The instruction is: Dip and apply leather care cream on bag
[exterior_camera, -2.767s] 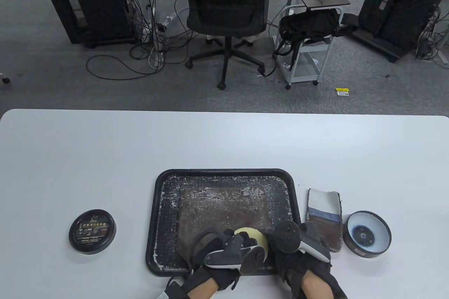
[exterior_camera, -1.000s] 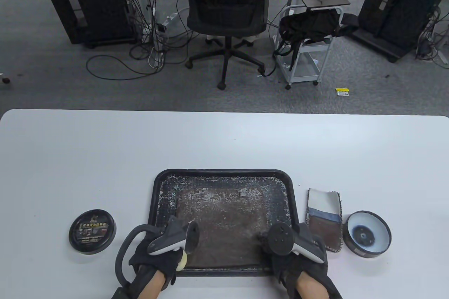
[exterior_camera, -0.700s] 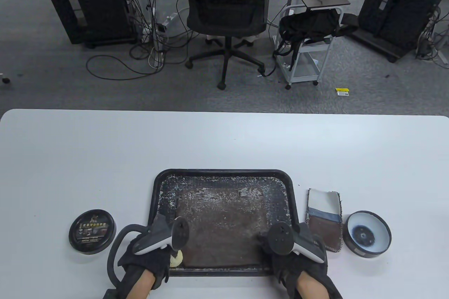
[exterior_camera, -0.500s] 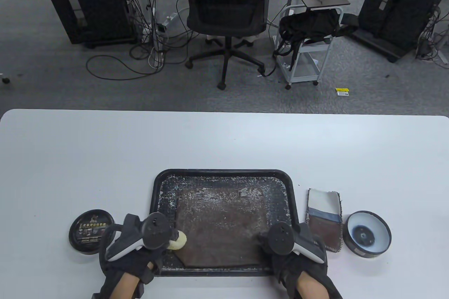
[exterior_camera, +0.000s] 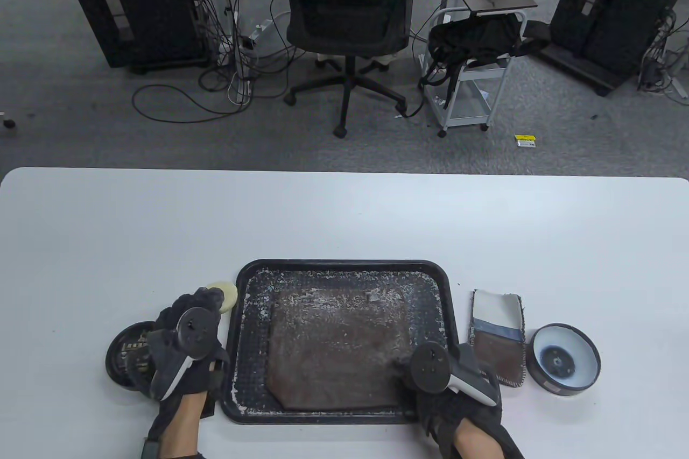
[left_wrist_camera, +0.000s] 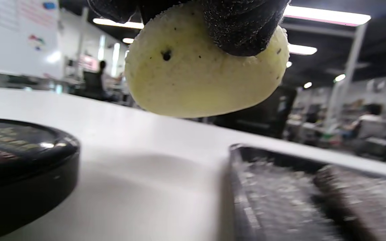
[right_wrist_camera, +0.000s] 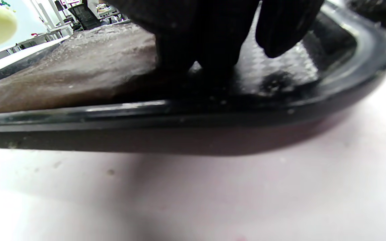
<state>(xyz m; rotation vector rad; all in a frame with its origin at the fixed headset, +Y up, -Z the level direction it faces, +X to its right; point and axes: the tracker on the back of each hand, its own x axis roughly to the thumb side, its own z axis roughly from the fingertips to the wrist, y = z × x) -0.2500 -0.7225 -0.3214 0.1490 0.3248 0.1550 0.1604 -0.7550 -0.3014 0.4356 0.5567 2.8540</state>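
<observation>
Left hand (exterior_camera: 185, 343) pinches a round yellow sponge (exterior_camera: 223, 295) between gloved fingertips (left_wrist_camera: 243, 30); the sponge hangs clear of the table (exterior_camera: 344, 211), left of the tray (exterior_camera: 245, 287) in the lower centre of the table view. Directly beneath that hand sits a black lidded tin (exterior_camera: 124, 357), lower left, lid on. The open cream dish (exterior_camera: 565, 365) is at the lower right, well apart from the sponge. The brown leather bag (exterior_camera: 336, 348) lies flat in the tray, speckled white.

Right hand (exterior_camera: 457, 389) rests at the tray's lower right corner, fingers (right_wrist_camera: 193, 40) pressing down on the bag edge; they look fairly straight, gripping nothing.

Judgement: step in hand is the dip. To do it well, keep the pinch high on the sponge so its flat face stays free, take little cream, and keep the right hand's pressure on so the bag does not slide when wiped. A folded cloth (exterior_camera: 498, 330) lies beside the dish.
</observation>
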